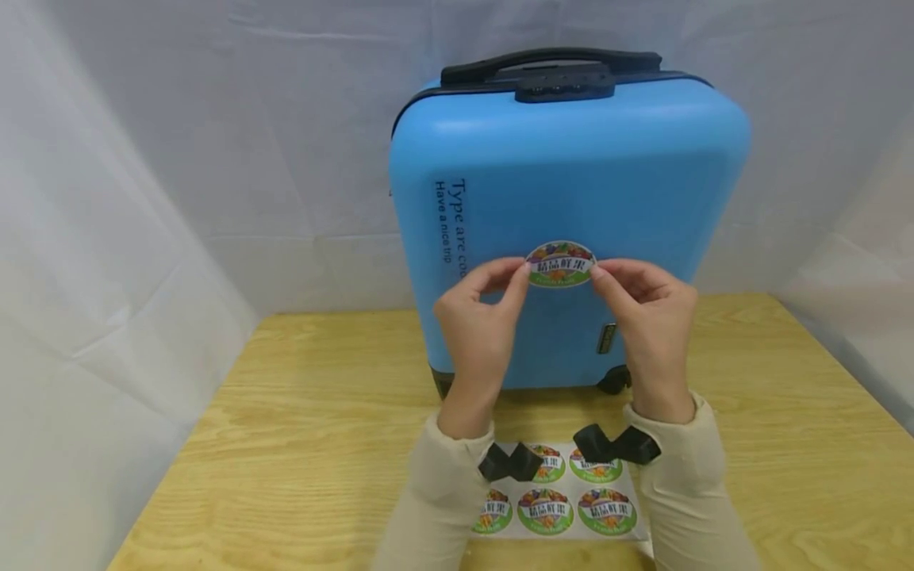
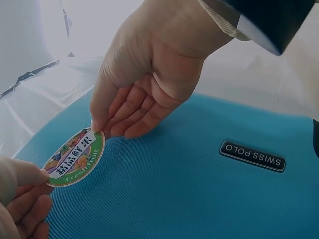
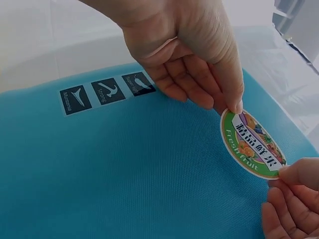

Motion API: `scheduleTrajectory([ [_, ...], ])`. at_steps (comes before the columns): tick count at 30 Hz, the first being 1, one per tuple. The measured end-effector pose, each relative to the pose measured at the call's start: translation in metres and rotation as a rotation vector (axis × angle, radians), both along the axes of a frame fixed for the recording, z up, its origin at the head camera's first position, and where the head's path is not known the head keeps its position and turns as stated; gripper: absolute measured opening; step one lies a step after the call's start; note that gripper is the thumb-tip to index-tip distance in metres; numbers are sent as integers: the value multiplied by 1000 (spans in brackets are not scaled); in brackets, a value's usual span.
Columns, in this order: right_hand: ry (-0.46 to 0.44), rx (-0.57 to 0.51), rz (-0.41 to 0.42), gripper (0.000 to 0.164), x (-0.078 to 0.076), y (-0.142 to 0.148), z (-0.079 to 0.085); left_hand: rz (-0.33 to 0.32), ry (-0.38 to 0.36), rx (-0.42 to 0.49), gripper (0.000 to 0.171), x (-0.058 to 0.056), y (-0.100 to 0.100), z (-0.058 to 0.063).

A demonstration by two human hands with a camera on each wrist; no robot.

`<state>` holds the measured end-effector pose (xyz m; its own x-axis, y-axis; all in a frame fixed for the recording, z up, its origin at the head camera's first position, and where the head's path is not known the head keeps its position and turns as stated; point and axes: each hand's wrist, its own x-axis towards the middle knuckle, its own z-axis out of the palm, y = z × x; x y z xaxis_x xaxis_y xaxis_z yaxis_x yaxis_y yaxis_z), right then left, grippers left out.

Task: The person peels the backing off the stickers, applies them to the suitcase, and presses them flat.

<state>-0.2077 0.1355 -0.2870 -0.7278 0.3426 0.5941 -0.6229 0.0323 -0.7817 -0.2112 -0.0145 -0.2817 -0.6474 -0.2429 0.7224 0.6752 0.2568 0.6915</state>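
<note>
An oval fruit sticker (image 1: 560, 264) with Chinese lettering and a green lower border is held level by both hands, its printed side toward me. My left hand (image 1: 477, 333) pinches its left end between thumb and index finger. At the opposite end, my right hand (image 1: 655, 329) pinches it the same way. Directly behind the sticker stands an upright blue suitcase (image 1: 643, 182). In the left wrist view the sticker (image 2: 75, 158) overlaps the suitcase's front. The other fingers of each hand curl inward beneath the thumbs.
On the wooden table (image 1: 307, 420) lies a white sheet (image 1: 571, 486) with several similar stickers, partly covered by my left sleeve (image 1: 443, 500). The suitcase has a black handle (image 1: 550, 57), side lettering and a SWISS POLO plate (image 2: 252, 156). White sheeting (image 1: 286, 143) hangs behind.
</note>
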Motion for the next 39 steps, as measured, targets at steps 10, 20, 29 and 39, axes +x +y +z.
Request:
scheduleTrajectory([
  [10,14,59,-53,14,2,2,0,72,50,-57,17,1,4,2],
  [20,6,70,-88,14,2,-1,1,110,78,-69,17,1,5,1],
  [29,4,78,-101,14,3,-1,2,153,97,-112,18,2,6,1],
  [39,-7,108,-125,16,3,0,3,181,112,-126,17,1,7,2],
])
